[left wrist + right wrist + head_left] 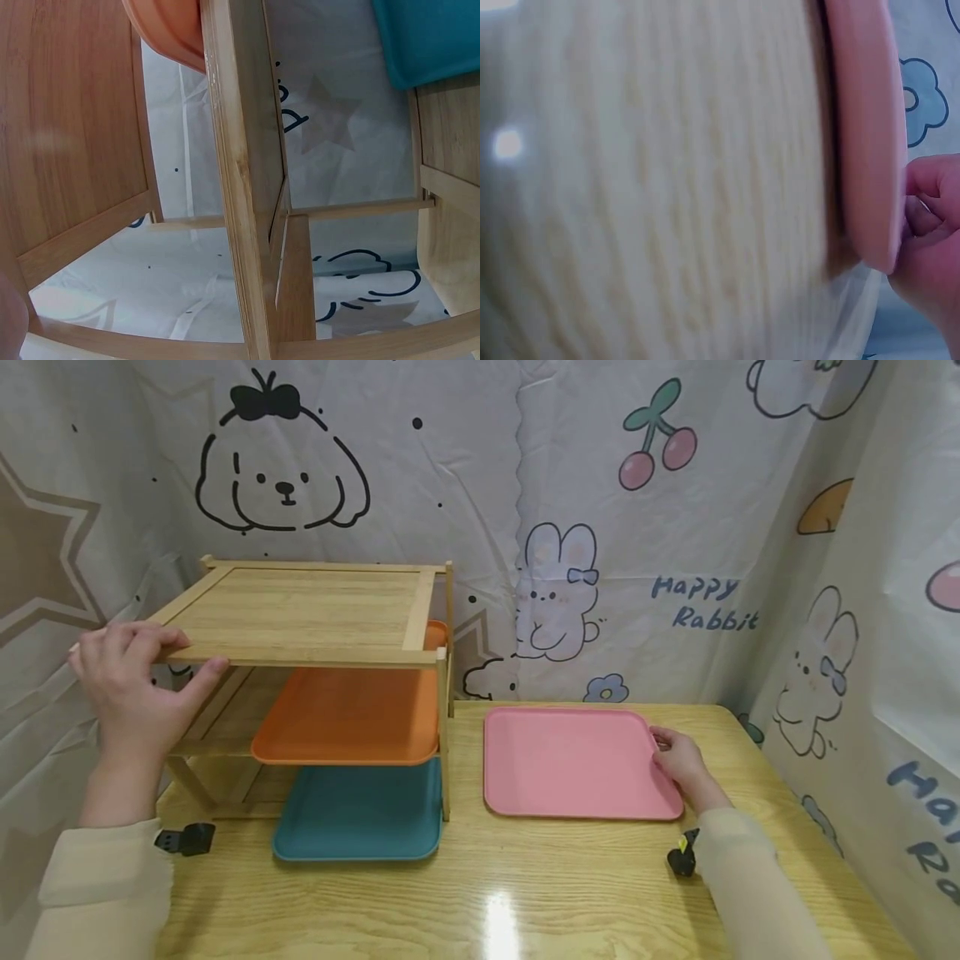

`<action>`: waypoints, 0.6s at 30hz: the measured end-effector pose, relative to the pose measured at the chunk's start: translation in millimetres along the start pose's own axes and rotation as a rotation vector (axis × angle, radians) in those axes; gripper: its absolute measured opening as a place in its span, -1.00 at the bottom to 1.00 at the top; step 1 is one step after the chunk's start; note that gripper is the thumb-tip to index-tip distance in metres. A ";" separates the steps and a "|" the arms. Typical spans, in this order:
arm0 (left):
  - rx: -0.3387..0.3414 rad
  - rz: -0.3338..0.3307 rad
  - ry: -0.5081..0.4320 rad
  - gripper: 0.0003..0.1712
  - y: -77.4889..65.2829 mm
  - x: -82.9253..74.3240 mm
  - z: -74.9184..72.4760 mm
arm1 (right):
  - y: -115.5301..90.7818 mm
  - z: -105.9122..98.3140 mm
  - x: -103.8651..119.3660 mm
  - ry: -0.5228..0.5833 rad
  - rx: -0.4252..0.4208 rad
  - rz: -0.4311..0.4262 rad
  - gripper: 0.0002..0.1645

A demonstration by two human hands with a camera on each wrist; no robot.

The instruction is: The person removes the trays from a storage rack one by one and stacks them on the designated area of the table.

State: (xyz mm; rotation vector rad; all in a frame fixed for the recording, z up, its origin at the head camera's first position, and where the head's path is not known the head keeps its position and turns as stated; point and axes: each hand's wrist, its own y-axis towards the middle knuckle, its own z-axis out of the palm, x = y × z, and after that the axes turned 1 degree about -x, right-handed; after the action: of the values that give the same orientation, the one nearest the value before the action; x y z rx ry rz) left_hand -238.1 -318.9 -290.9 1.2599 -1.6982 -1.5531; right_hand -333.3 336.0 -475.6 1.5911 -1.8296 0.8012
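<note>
On the left of the head view stands a wooden shelf rack with several levels. My left hand grips its top board at the front left corner, fingers over the board and thumb along the front edge. An orange tray lies on the middle level, and a teal tray sits at the bottom, its front part sticking out. To the right, my right hand pinches the right edge of a pink tray. Whether that edge touches the table cannot be told.
A wood-grain table carries everything, with its right edge running beside my right arm. Behind it hangs a white cloth printed with cartoon animals, and it continues down both sides. Black wrist cameras sit under both sleeves.
</note>
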 end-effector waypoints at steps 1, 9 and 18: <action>-0.001 0.000 -0.001 -0.01 0.2 -0.2 -0.3 | -0.5 0.3 1.3 -0.023 -0.010 -0.012 -0.33; -0.008 0.002 -0.010 -0.02 1.2 0.0 -1.6 | -16.4 -11.5 31.1 -0.128 -0.058 -0.098 -0.31; -0.008 0.008 -0.038 -0.03 2.3 -0.1 -2.8 | -41.0 -27.2 75.0 -0.125 -0.124 -0.196 -0.33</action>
State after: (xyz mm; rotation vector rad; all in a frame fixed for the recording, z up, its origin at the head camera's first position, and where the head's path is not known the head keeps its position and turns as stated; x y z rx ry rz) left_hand -236.4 -320.4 -288.0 1.2255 -1.7171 -1.5863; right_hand -300.6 303.9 -398.5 1.7402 -1.7373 0.5013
